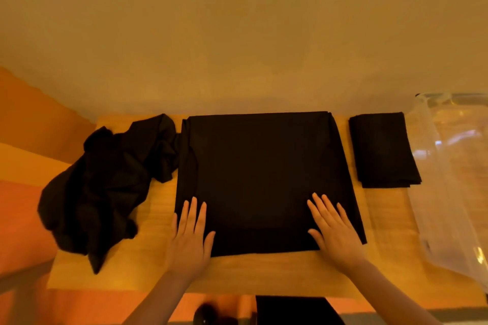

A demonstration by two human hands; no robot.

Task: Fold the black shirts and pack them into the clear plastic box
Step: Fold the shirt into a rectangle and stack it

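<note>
We see a black shirt (pixel 266 179) spread flat at the middle of the wooden table (pixel 264 274), its sides folded in so it forms a rough square. Our left hand (pixel 190 237) lies flat on its near left corner, at about seven o'clock from the shirt's middle, fingers straight, its grip released. Our right hand (pixel 335 232) lies flat on the near right corner, at about five o'clock, fingers straight and spread, its grip also released. At nine o'clock a crumpled pile of black shirts (pixel 105 182) touches the spread shirt's left edge. At three o'clock a folded black shirt (pixel 383 150) lies apart from it, just beside the clear plastic box (pixel 454 179) at the table's right end.
</note>
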